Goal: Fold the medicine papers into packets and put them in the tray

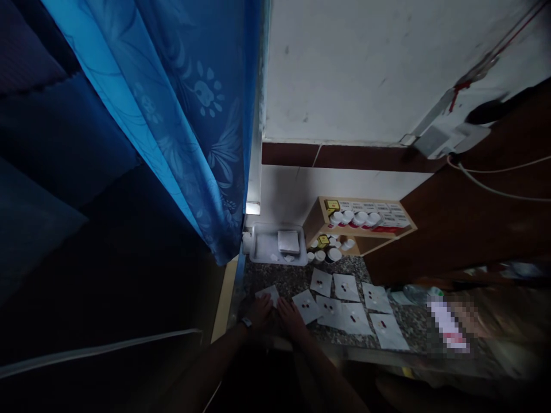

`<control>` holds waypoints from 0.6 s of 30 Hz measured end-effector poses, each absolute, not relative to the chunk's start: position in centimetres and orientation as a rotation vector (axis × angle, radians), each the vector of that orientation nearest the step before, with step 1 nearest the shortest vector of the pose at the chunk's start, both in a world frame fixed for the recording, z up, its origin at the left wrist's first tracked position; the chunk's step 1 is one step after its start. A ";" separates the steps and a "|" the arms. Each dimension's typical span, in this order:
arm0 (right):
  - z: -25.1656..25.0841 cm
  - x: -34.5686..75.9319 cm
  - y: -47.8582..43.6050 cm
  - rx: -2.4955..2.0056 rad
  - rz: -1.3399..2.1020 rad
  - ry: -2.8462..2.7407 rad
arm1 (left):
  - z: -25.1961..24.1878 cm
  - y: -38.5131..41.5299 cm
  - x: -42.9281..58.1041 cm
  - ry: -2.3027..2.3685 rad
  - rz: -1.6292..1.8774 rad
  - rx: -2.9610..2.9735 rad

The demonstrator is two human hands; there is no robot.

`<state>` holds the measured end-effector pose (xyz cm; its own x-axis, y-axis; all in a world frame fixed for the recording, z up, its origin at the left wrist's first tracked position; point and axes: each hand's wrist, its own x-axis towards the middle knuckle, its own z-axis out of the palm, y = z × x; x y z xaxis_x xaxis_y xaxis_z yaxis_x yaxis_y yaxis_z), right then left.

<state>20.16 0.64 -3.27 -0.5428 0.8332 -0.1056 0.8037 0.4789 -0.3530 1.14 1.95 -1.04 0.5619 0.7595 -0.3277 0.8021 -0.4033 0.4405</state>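
While both hands are working at the left near end of the speckled counter [284,276], the white paper sheet [271,290] is lying right under the fingers. Left hand [259,314] is resting its fingertips on the sheet; right hand [290,316] is sitting at its right edge. Grip: I'm seeing fingers lying low and close to the paper, but can't tell if either is pinching it, too dark.

Risks as I'm reading them:

1. Right hand is hovering or resting just beside the nearest loaded sheet [310,315]. A sideways nudge could be dragging it, and its small dark pills [305,306] could be rolling off, since the paper is lying flat with no rim visible.

2. Near-row sheets seem to be touching or overlapping at the edges. Pulling one could be shifting its neighbour and mixing contents.

3. Rightmost near sheet [392,339] is lying close to the counter's near edge. A brushing forearm could be sending it over.

4. Far side: white-capped bottles [360,218] are crowding the wooden shelf [322,221]. A careless reach could be toppling one.

5. Light is dim, so miscounting is looking plausible. Paper stack [288,242] is sitting in the clear tray [259,261], far left.
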 end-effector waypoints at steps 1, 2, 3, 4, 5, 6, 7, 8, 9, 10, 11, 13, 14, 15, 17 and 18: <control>-2.9 20.1 0.7 -1.436 0.569 -2.629 | -0.9 2.2 0.7 1.212 -0.088 2.261; -2.6 20.1 0.7 -1.407 0.573 -2.628 | -0.8 2.6 0.3 1.177 -0.080 2.281; -2.3 20.0 0.7 -1.372 0.576 -2.631 | -0.7 2.9 -0.1 1.141 -0.076 2.296; -2.0 20.0 0.8 -1.337 0.580 -2.638 | -0.7 3.2 -0.5 1.105 -0.073 2.307; -1.8 19.9 0.9 -1.308 0.585 -2.646 | -0.7 3.5 -0.8 1.073 -0.066 2.315; -1.6 19.9 1.0 -1.292 0.587 -2.652 | -0.6 3.8 -1.0 1.052 -0.055 2.319; -1.5 19.8 1.2 -1.284 0.586 -2.659 | -0.5 4.0 -1.2 1.050 -0.042 2.318; -1.4 19.7 1.3 -1.287 0.578 -2.663 | -0.4 4.2 -1.3 1.071 -0.037 2.314; -1.3 19.6 1.3 -1.300 0.563 -2.667 | -0.1 4.3 -1.3 1.110 -0.042 2.308; -1.3 19.5 1.4 -1.319 0.544 -2.674 | 0.1 4.2 -1.2 1.162 -0.054 2.304; -1.3 19.3 1.4 -1.339 0.524 -2.682 | 0.4 4.1 -1.0 1.217 -0.071 2.303; -1.2 19.0 1.3 -1.390 0.480 -2.691 | 1.0 3.4 -0.4 1.289 -0.092 2.317; -1.2 18.8 1.2 -1.409 0.455 -2.690 | 1.1 2.9 -0.1 1.297 -0.100 2.327; -1.2 18.6 1.2 -1.420 0.431 -2.687 | 1.2 2.4 0.3 1.286 -0.113 2.335; -1.1 18.3 1.1 -1.430 0.395 -2.686 | 1.0 1.7 0.9 1.269 -0.138 2.352; -1.1 18.2 1.0 -1.435 0.388 -2.691 | 0.7 1.5 1.2 1.264 -0.143 2.365</control>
